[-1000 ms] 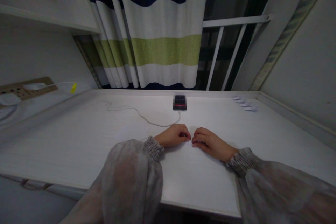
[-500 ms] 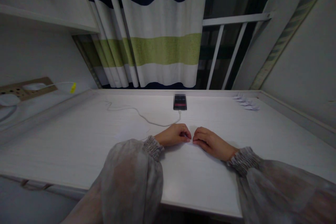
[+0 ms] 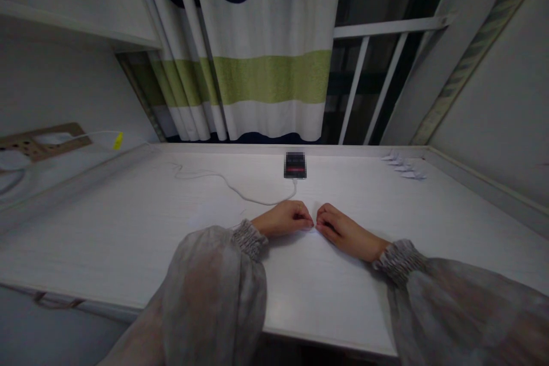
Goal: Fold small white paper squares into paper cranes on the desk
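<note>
My left hand and my right hand rest on the white desk, fingertips almost touching at the middle. Both have curled fingers pinching a small white piece of paper that lies flat between them; most of it is hidden under the fingers. Both arms wear loose grey sleeves with gathered cuffs. Just beyond the hands lies a small black device with a white cable running off to the left.
Several small white folded paper pieces lie at the far right corner. A striped curtain and white railing stand behind the desk. A power strip sits on the left ledge under a shelf.
The hands have closed slightly together and the fingertips now nearly meet. The view has tilted down a little.
</note>
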Motion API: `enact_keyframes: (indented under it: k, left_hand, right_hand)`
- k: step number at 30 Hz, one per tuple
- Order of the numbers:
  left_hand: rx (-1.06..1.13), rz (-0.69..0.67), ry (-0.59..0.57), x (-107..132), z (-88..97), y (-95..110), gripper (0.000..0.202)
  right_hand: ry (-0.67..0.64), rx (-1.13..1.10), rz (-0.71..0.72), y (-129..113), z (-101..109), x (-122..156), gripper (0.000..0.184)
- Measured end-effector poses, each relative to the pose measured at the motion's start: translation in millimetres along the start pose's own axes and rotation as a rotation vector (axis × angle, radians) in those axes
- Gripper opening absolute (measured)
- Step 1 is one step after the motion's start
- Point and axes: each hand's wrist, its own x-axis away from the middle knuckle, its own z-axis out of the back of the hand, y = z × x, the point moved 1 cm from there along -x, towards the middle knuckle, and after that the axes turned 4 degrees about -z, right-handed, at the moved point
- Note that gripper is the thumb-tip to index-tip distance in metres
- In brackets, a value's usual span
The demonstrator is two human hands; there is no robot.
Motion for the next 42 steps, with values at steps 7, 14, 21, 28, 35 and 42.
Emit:
enact_keyframes:
  k: [7,14,21,28,35,42]
  left_hand:
    - [0.139,0.062,0.021,0.2,-2.8,-3.0,0.023]
    - [0.163,0.085,0.045,-1.6,-5.4,-7.2,0.017]
    - [0.173,0.128,0.047,-2.3,-6.3,-5.9,0.017]
    - [0.121,0.119,0.049,-2.4,-6.6,-7.4,0.018]
    - [0.096,0.127,0.035,-4.6,-7.6,-13.5,0.023]
    - [0.067,0.107,0.025,-4.5,-5.9,-10.0,0.022]
  right_hand:
    - [0.007,-0.002,-0.026,-1.6,-0.4,-1.5,0.013]
    - [0.012,-0.015,-0.067,0.1,-2.4,-2.3,0.011]
    - [0.003,0.005,-0.095,-3.6,0.5,-2.4,0.011]
    - [0.005,-0.005,-0.116,-2.1,-1.7,-5.4,0.012]
    - [-0.025,-0.069,-0.231,-4.9,0.3,-8.7,0.011]
    - [-0.002,-0.125,-0.328,-5.4,-0.8,-11.6,0.014]
